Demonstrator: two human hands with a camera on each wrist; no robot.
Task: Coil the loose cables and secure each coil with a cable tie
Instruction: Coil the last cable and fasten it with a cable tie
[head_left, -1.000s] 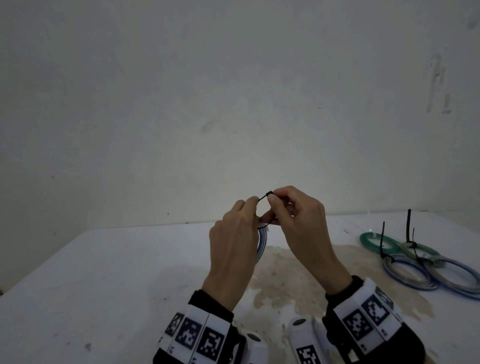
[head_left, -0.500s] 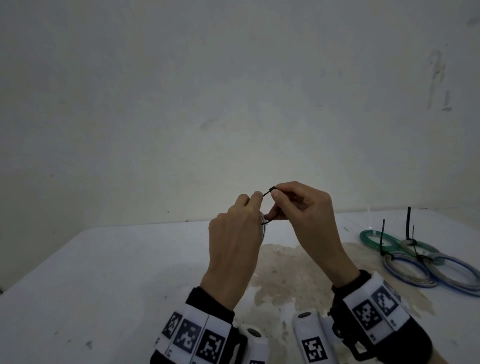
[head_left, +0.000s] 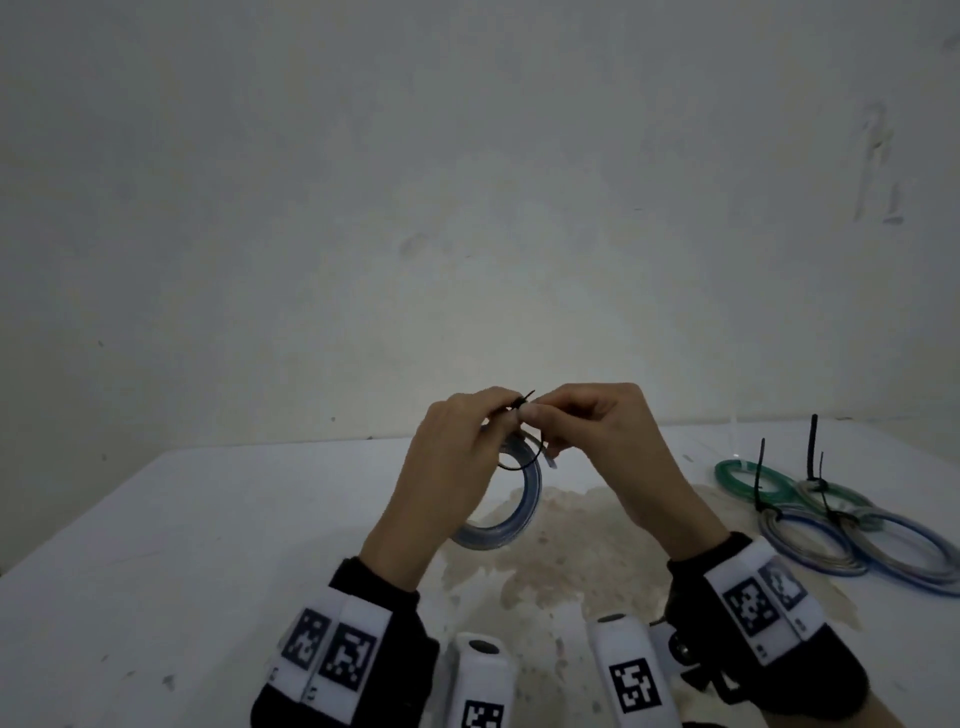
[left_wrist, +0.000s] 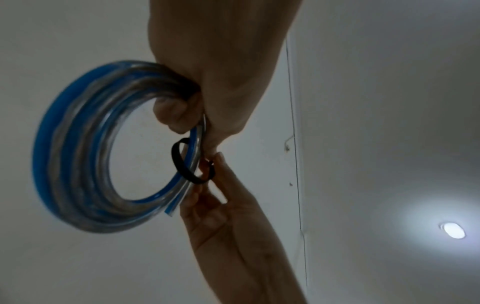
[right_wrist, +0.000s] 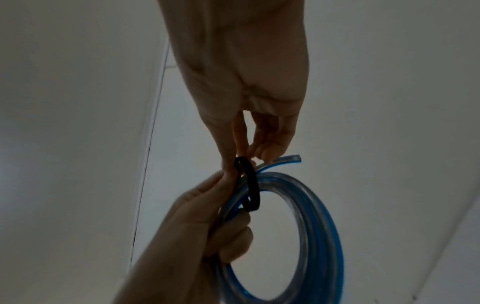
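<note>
My left hand (head_left: 457, 457) holds a coil of clear and blue cable (head_left: 511, 512) upright above the white table (head_left: 171, 561), fingers curled round its top. In the left wrist view the coil (left_wrist: 78, 148) hangs from that hand (left_wrist: 207, 92). A black cable tie (left_wrist: 185, 164) is looped loosely round the coil's strands. My right hand (head_left: 587, 421) pinches the tie's end (head_left: 522, 400) between thumb and finger, right against the left fingertips. The right wrist view shows the tie (right_wrist: 250, 183) as a slack ring round the coil (right_wrist: 306, 226), near the cable's cut end (right_wrist: 292, 159).
Several tied coils, green (head_left: 753, 480) and blue-grey (head_left: 810, 540), lie at the table's right side with black tie tails (head_left: 813, 447) sticking up. A brownish stain (head_left: 561, 551) marks the table under my hands. A plain wall (head_left: 467, 208) stands behind.
Both hands have shifted slightly and the coil now hangs into view below my left hand. The tie has gone from a short raised tip to a loop round the coil.
</note>
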